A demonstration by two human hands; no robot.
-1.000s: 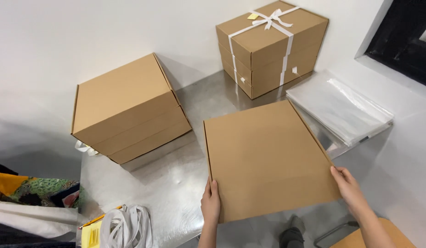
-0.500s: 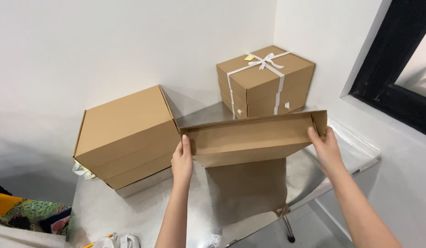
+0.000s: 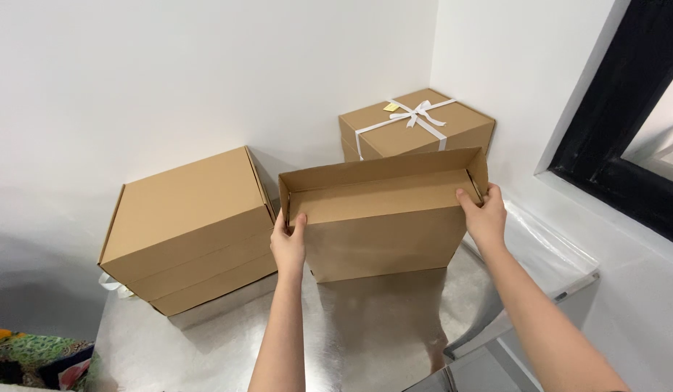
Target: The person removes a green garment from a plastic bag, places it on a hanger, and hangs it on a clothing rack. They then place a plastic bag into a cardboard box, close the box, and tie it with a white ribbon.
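The person is holding an open cardboard box (image 3: 383,232) up on edge on the shiny metal counter (image 3: 365,334), one hand at each end, so that its hollow inside is facing up toward the camera; held this way, the walls are staying square and the bottom edge is resting on the counter. The left hand (image 3: 288,243) is gripping the left end wall, with the fingers (image 3: 298,221) curling over the rim into the box and the palm pressing against the outside. The right hand (image 3: 485,215) is clasping the right end wall in the same manner, thumb reaching inside and the other digits wrapping round the outer corner. The box is thus sitting between the two hands, touching both. Just to its left a closed plain cardboard box (image 3: 191,229) is standing against the white wall, near the open one though I cannot tell whether they touch. Behind it, in the corner, a box tied with white ribbon (image 3: 416,127) is sitting well clear of the hands. Sheets of clear plastic (image 3: 547,250) are lying on the counter at the right, under the right forearm.
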